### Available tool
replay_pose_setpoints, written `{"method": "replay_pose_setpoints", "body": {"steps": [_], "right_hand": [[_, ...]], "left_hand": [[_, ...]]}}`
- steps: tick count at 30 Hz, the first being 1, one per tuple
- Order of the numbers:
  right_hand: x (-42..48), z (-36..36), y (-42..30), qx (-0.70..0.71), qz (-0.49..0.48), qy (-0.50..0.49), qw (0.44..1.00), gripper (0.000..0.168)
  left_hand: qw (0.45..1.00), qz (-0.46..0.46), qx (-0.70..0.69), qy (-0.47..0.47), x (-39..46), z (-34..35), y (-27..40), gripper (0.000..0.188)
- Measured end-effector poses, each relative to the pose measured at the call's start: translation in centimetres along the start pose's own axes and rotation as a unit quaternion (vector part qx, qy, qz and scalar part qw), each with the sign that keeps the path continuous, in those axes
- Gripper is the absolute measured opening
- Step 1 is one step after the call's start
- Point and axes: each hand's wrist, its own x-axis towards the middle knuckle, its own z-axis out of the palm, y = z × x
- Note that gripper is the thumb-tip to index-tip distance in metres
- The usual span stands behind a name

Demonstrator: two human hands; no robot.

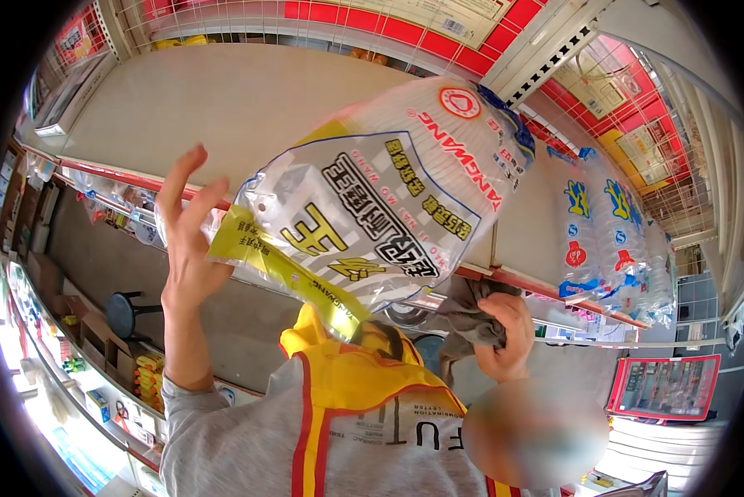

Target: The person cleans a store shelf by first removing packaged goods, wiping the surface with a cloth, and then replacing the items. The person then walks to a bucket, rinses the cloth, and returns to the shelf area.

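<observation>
A large clear plastic pack of white ribbed knitwear point(403, 112), apparently work gloves, lies slantwise over the shelf's front edge. Printed writing and a yellow-green strip mark its near end. My left hand point(192, 242) is at the pack's left corner with its fingers spread upward. The corner covers part of that palm and the thumb, so a grip there cannot be made out. In my right hand point(505, 335) a crumpled dark grey cloth point(471, 314) is bunched, just below the shelf edge and right of the pack.
The beige shelf board point(223, 93) has a wire-mesh back and a perforated upright point(546, 50). Clear packs with blue print point(602, 223) stand at right. Below are a dark stool point(123, 314) and cardboard boxes point(102, 341). A red-framed panel point(664, 386) stands lower right. A blurred patch hides part of the view.
</observation>
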Motion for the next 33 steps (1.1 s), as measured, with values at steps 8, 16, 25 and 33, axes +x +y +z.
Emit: {"method": "replay_pose_setpoints", "body": {"steps": [8,16,25,33], "right_hand": [[2.1,1.8,-1.1,0.143,0.052,-0.091,0.984,0.051],[8.0,-2.8,-0.5,0.274,0.129,0.222,0.927,0.042],[13.0,-1.2,-5.2,-0.172,-0.270,0.235,0.918,0.046],[16.8,-2.9,5.5,-0.031,0.098,0.201,0.974,0.028]], "left_hand": [[0.970,0.181,-0.150,-0.059,9.3,3.1,5.6,0.023],[0.920,-0.173,-0.350,0.027,17.2,6.9,12.2,0.041],[0.828,-0.246,-0.498,-0.080,15.4,9.7,18.0,0.037],[0.874,-0.163,-0.454,-0.053,11.8,10.3,16.0,0.044]]}}
